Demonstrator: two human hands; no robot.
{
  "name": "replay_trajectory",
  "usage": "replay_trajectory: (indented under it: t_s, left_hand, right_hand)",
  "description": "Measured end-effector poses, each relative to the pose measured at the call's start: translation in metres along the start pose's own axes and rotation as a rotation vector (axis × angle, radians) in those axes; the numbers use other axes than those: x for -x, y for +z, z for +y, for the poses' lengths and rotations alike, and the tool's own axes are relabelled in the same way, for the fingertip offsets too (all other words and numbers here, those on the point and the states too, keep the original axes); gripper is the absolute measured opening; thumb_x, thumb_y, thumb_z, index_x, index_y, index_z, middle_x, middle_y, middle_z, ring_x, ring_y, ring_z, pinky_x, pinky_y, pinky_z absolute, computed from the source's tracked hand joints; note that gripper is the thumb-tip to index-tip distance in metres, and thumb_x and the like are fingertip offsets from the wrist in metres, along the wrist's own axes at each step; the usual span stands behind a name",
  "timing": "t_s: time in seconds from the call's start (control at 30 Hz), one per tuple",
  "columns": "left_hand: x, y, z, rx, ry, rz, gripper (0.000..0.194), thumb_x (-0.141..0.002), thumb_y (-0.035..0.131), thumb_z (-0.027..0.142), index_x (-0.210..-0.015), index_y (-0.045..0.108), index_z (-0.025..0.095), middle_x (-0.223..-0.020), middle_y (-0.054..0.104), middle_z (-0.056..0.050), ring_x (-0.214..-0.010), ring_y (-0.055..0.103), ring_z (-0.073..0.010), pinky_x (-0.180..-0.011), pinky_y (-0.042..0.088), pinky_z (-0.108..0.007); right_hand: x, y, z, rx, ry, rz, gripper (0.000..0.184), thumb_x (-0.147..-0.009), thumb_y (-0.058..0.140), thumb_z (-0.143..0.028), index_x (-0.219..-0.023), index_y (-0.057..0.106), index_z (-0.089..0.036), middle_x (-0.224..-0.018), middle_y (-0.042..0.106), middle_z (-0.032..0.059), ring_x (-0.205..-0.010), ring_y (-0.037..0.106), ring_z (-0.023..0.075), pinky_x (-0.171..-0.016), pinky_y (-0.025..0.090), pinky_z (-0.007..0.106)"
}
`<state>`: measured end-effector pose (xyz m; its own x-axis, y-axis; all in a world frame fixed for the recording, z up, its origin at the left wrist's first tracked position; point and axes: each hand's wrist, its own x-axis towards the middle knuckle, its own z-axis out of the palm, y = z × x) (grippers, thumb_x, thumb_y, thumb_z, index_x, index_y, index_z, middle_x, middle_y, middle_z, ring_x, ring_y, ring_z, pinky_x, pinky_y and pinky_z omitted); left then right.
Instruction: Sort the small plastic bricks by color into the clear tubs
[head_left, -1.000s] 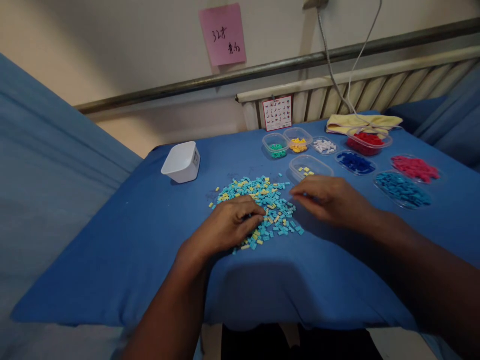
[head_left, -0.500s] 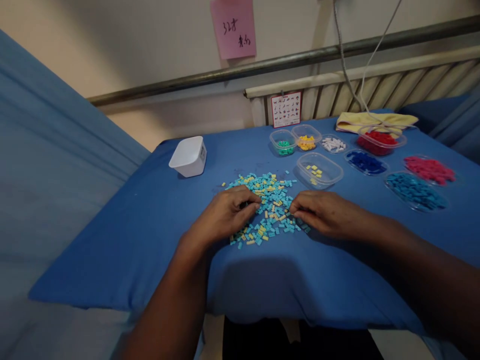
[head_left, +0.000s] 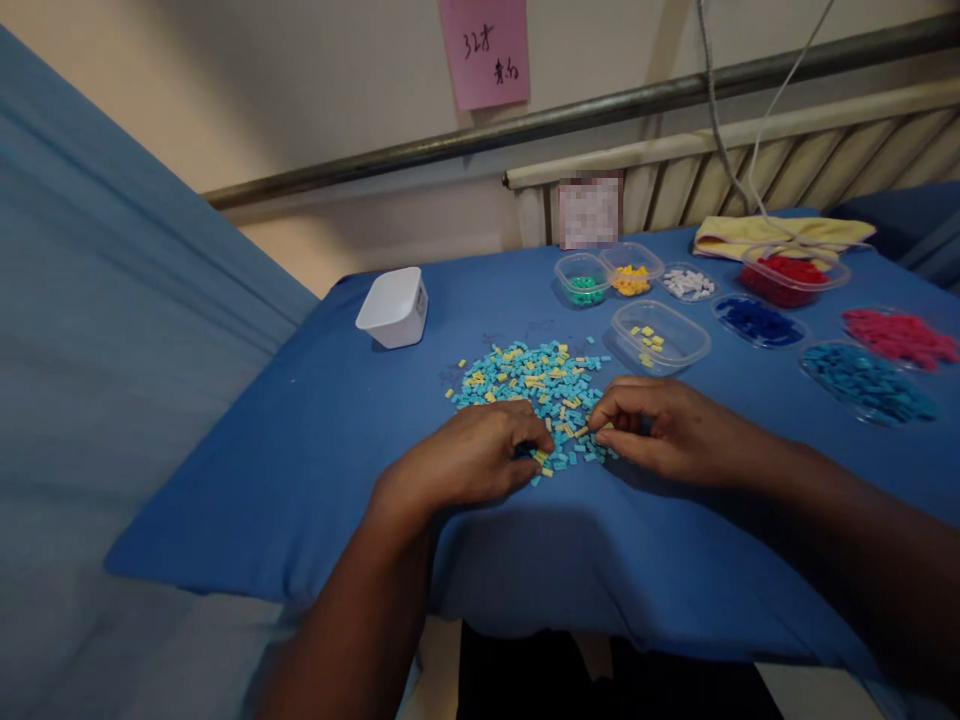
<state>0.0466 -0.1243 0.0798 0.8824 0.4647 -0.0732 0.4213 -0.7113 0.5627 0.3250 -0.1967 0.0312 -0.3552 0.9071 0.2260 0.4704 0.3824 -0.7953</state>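
A heap of small light-blue and yellow toy bricks point(head_left: 536, 385) lies spread on the blue cloth in front of me. My left hand point(head_left: 476, 455) is at the near side of the heap, fingers curled and thumb bent close over a few yellow bricks point(head_left: 541, 457); what it grips, if anything, is too small to tell. At the heap's right edge, my right hand point(head_left: 667, 425) has thumb and forefinger nearly together; any piece between them cannot be made out. Behind it stands a clear plastic tub point(head_left: 686, 345) holding several yellow bricks.
A white tub point(head_left: 394, 308) stands at the back left. Clear tubs hold green point(head_left: 586, 290), orange-yellow point(head_left: 631, 280), white point(head_left: 688, 285), red point(head_left: 791, 275), dark-blue point(head_left: 759, 322), pink point(head_left: 900, 338) and teal pieces point(head_left: 866, 383). A yellow cloth point(head_left: 780, 236) lies behind them, near a radiator.
My left hand has moved toward the near edge of the heap. My right hand came down from beside the yellow-brick tub to the heap's right edge. The view shifted slightly left.
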Motion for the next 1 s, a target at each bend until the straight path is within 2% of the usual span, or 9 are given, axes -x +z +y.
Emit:
replay_trajectory:
  t_s: [0.2, 0.3, 0.4, 0.53, 0.63, 0.73, 0.8, 0.9, 1.0]
  left_hand:
    - [0.000, 0.002, 0.002, -0.036, -0.006, 0.027, 0.021, -0.088, 0.068, 0.012, -0.103, 0.078, 0.023, -0.103, 0.076, -0.003, -0.093, 0.070, -0.0190, -0.085, 0.052, -0.029]
    - [-0.002, -0.001, 0.002, 0.034, -0.033, 0.035, 0.015, -0.091, 0.070, 0.018, -0.102, 0.079, 0.023, -0.096, 0.076, -0.003, -0.085, 0.068, -0.0179, -0.079, 0.051, -0.029]
    - [-0.007, -0.001, 0.003, 0.265, -0.085, 0.112, 0.013, -0.095, 0.073, 0.028, -0.102, 0.081, 0.020, -0.089, 0.075, -0.004, -0.077, 0.066, -0.0160, -0.070, 0.050, -0.027]
    - [-0.019, 0.010, 0.009, 0.635, -0.138, 0.293, 0.025, -0.094, 0.081, 0.040, -0.102, 0.083, 0.017, -0.084, 0.074, -0.005, -0.072, 0.063, -0.0140, -0.066, 0.049, -0.026]
    - [-0.028, 0.021, 0.015, 0.802, -0.152, 0.369, 0.026, -0.090, 0.086, 0.041, -0.101, 0.085, 0.017, -0.091, 0.079, -0.006, -0.080, 0.070, -0.0164, -0.075, 0.055, -0.029]
    - [-0.035, 0.028, 0.018, 0.865, -0.127, 0.384, 0.025, -0.089, 0.087, 0.039, -0.100, 0.086, 0.017, -0.103, 0.082, -0.009, -0.093, 0.075, -0.0194, -0.087, 0.059, -0.033]
    - [-0.037, 0.030, 0.017, 0.908, -0.121, 0.395, 0.032, -0.086, 0.090, 0.038, -0.110, 0.084, 0.018, -0.103, 0.082, -0.008, -0.093, 0.075, -0.0189, -0.088, 0.060, -0.033]
    - [-0.037, 0.030, 0.014, 0.979, -0.141, 0.417, 0.059, -0.081, 0.095, 0.035, -0.133, 0.073, 0.019, -0.092, 0.079, -0.003, -0.085, 0.074, -0.0159, -0.083, 0.059, -0.030]
    - [-0.034, 0.028, 0.012, 1.010, -0.138, 0.371, 0.065, -0.081, 0.096, 0.033, -0.137, 0.067, 0.019, -0.092, 0.079, -0.003, -0.085, 0.075, -0.0157, -0.084, 0.058, -0.030]
  right_hand:
    - [0.000, 0.004, -0.008, 0.047, -0.059, -0.110, 0.012, -0.102, 0.070, -0.032, -0.097, 0.077, -0.024, -0.086, 0.073, 0.0007, -0.074, 0.066, 0.0153, -0.068, 0.048, 0.029]
    - [0.000, 0.006, -0.008, 0.074, -0.079, -0.102, 0.012, -0.104, 0.067, -0.031, -0.100, 0.076, -0.024, -0.088, 0.075, 0.0002, -0.074, 0.067, 0.0150, -0.069, 0.048, 0.029]
    - [0.001, 0.010, -0.008, 0.091, -0.091, -0.019, 0.009, -0.103, 0.068, -0.030, -0.106, 0.075, -0.024, -0.091, 0.076, 0.0011, -0.076, 0.069, 0.0160, -0.070, 0.050, 0.029]
    - [0.001, 0.017, -0.013, 0.087, -0.079, 0.145, 0.018, -0.103, 0.069, -0.032, -0.119, 0.074, -0.026, -0.094, 0.079, 0.0027, -0.077, 0.071, 0.0180, -0.072, 0.055, 0.031]
    - [0.001, 0.017, -0.015, 0.119, -0.096, 0.295, 0.020, -0.103, 0.069, -0.036, -0.121, 0.076, -0.028, -0.096, 0.080, 0.0041, -0.080, 0.073, 0.0207, -0.074, 0.059, 0.034]
    - [0.000, 0.013, -0.017, 0.159, -0.139, 0.315, 0.022, -0.106, 0.065, -0.034, -0.123, 0.078, -0.032, -0.106, 0.082, 0.0049, -0.092, 0.076, 0.0239, -0.083, 0.062, 0.039]
    - [0.000, 0.011, -0.017, 0.193, -0.163, 0.277, 0.023, -0.108, 0.062, -0.034, -0.124, 0.079, -0.034, -0.113, 0.083, 0.0047, -0.100, 0.077, 0.0257, -0.089, 0.062, 0.042]
    - [-0.001, 0.010, -0.015, 0.229, -0.212, 0.262, 0.024, -0.109, 0.061, -0.032, -0.125, 0.079, -0.034, -0.118, 0.083, 0.0050, -0.106, 0.078, 0.0265, -0.093, 0.063, 0.044]
    - [-0.001, 0.010, -0.012, 0.250, -0.309, 0.274, 0.022, -0.110, 0.061, -0.028, -0.125, 0.077, -0.031, -0.117, 0.082, 0.0054, -0.106, 0.078, 0.0247, -0.093, 0.064, 0.041]
